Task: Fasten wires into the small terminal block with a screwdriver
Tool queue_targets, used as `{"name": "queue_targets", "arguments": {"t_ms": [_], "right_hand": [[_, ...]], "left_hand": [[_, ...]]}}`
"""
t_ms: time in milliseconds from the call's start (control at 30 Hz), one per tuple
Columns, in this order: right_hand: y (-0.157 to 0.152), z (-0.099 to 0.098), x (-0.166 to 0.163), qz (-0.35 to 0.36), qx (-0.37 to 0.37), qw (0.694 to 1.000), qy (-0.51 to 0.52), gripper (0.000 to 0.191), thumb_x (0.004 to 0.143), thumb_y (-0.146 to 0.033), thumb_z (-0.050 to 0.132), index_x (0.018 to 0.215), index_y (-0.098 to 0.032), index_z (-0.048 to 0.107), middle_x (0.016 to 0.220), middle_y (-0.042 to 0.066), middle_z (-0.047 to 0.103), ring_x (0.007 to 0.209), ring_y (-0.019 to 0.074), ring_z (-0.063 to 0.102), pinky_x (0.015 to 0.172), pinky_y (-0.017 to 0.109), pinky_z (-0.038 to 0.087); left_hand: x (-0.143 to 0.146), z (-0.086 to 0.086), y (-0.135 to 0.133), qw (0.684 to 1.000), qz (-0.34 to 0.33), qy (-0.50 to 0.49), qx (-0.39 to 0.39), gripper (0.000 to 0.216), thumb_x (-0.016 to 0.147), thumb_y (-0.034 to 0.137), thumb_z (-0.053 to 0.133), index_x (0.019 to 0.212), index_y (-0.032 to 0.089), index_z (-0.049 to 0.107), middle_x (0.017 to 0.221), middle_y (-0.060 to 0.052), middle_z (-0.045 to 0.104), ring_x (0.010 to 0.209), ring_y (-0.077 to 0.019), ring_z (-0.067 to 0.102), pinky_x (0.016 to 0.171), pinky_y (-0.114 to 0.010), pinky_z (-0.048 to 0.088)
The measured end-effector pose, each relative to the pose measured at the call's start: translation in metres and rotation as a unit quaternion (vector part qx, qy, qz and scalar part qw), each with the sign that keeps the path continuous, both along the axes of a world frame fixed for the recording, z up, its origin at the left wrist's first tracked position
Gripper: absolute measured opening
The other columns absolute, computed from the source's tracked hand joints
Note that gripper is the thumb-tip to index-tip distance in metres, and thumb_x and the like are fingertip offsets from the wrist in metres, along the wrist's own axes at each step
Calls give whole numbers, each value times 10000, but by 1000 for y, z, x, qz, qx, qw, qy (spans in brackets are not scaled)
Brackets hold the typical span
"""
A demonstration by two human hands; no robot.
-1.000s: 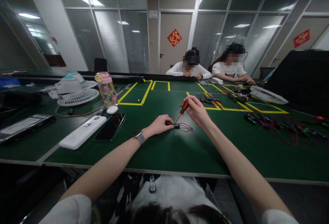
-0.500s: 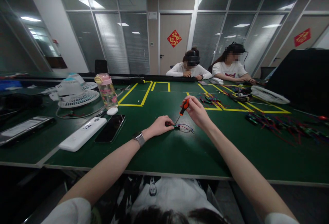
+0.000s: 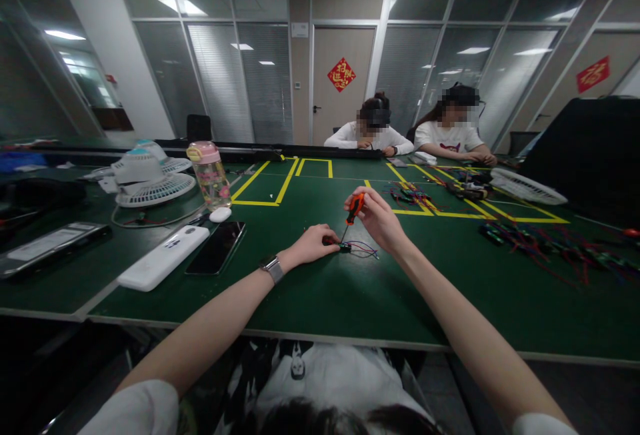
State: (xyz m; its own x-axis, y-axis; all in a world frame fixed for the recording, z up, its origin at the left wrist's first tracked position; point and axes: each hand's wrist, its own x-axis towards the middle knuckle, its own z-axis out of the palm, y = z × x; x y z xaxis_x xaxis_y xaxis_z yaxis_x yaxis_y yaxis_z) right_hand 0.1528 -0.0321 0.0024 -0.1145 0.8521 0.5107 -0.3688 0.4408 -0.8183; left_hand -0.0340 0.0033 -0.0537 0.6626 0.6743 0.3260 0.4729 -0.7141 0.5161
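My right hand [image 3: 376,216] is closed around the orange and black handle of a screwdriver [image 3: 355,209]. Its thin shaft slants down to a small green circuit board [image 3: 345,247] on the table, where the tip appears to touch. My left hand [image 3: 318,242] pinches the board's left end against the tabletop, its fingers partly covering a small dark and red part. Thin red and blue wires [image 3: 364,247] loop out from the board's right side. A watch with a metal band sits on my left wrist.
On the left of the green table [image 3: 300,302] lie a black phone [image 3: 216,248], a white power bank [image 3: 165,258], a bottle [image 3: 210,175] and white fans [image 3: 154,182]. Wired boards [image 3: 545,245] pile up at right; more [image 3: 413,194] lie beyond my right hand. Two people sit opposite.
The screwdriver handle has tipped slightly left and become more upright, with my right hand moving along. My left hand keeps its hold on the board.
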Motion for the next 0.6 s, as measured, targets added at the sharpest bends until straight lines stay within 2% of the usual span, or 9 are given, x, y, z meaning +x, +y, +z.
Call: {"name": "queue_targets", "arguments": {"t_ms": [167, 367, 600], "right_hand": [[3, -1, 5, -64, 19, 998, -15, 202, 772, -445, 730, 848, -268, 669, 791, -22, 609, 746, 139, 566, 792, 288, 499], [3, 0, 8, -27, -5, 1000, -8, 255, 790, -474, 705, 952, -280, 669, 866, 0, 673, 850, 164, 631, 842, 321, 505], [4, -2, 7, -36, -14, 999, 15, 233, 774, -477, 722, 878, -273, 679, 878, -9, 657, 848, 148, 609, 838, 297, 506]], "left_hand": [[1, 0, -1, 1000, 2, -3, 0, 133, 842, 279, 693, 919, 181, 740, 924, -39, 659, 873, -181, 619, 807, -276, 458], [0, 0, -1, 1000, 6, 0, 1, 132, 841, 286, 692, 914, 187, 739, 926, -36, 658, 877, -186, 618, 807, -288, 450], [0, 1, -1, 1000, 2, 2, -2, 145, 844, 296, 681, 922, 188, 737, 939, -38, 661, 879, -186, 620, 804, -291, 458]]}}
